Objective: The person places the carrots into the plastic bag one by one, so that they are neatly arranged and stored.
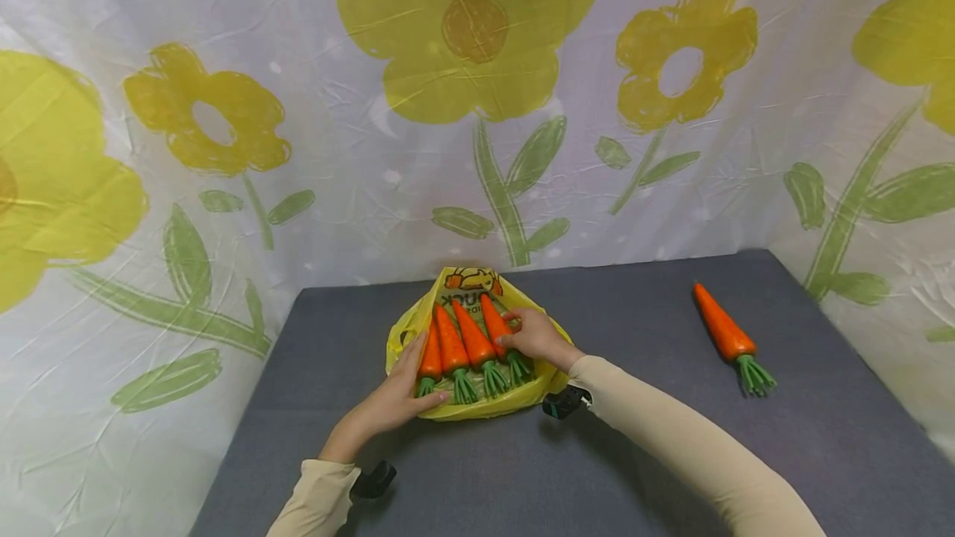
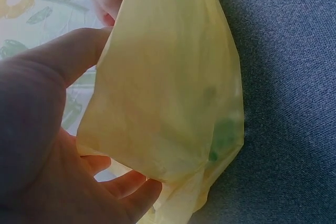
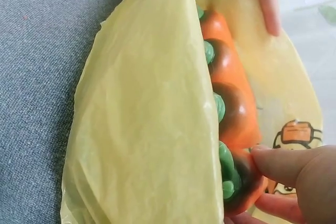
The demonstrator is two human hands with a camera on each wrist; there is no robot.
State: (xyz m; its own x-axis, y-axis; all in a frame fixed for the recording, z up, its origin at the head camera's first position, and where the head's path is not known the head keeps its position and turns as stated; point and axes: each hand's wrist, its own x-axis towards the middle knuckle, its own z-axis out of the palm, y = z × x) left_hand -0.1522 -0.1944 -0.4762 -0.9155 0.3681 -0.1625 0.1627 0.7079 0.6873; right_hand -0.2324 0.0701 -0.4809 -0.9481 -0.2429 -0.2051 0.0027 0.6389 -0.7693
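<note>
A yellow plastic bag (image 1: pixel 477 410) lies on the table with its mouth spread. Inside it, several orange carrots (image 1: pixel 451 340) with green tops lie side by side, tips pointing away from me. My left hand (image 1: pixel 391 399) holds the bag's left side, its thumb over the front rim and its fingers along the edge. With thumb and fingers, my right hand (image 1: pixel 539 336) grips the rightmost carrot (image 3: pixel 247 179) near its thick end. In the left wrist view, the bag wall (image 2: pixel 168 77) hides the carrots, and a green top shows faintly through it.
Another carrot (image 1: pixel 724 326) lies alone on the dark grey table (image 1: pixel 627 330) to the right, its green top toward me. A white curtain (image 1: pixel 351 214) printed with yellow flowers hangs behind the table and along both sides.
</note>
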